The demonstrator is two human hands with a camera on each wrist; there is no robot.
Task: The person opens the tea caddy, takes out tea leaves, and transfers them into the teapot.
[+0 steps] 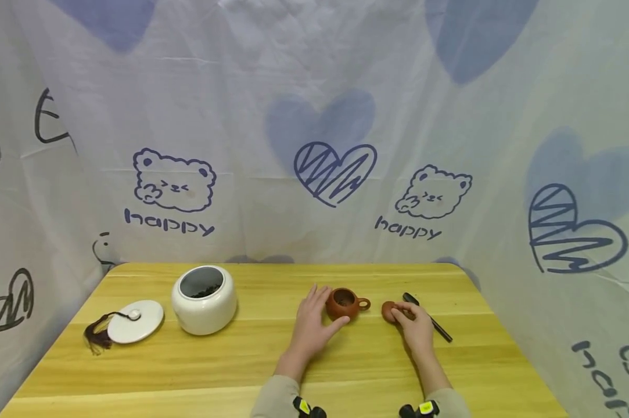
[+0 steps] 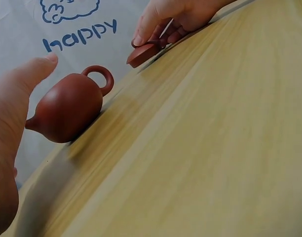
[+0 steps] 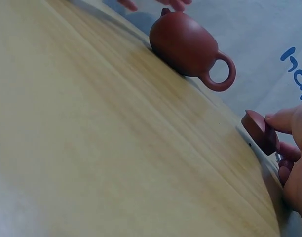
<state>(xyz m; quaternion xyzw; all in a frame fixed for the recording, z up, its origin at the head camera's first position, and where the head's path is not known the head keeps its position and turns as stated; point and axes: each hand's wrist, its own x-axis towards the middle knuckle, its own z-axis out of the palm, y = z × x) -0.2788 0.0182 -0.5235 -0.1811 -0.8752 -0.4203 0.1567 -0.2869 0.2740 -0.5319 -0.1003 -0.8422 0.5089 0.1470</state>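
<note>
A small reddish-brown clay teapot stands upright and uncovered, its loop handle to the right; some dark bits show inside. My left hand is around its left side, fingers straight and thumb spread. In the left wrist view a gap shows between the thumb and the teapot; whether the other fingers touch it I cannot tell. To the right, my right hand pinches the teapot lid between thumb and fingers. In the right wrist view the lid is tilted on edge, close to the tabletop.
A white ceramic jar holding dark leaf-like pieces stands left. Its white lid with a dark tassel lies farther left. A thin black stick lies beside my right hand. Printed cloth hangs behind the wooden table.
</note>
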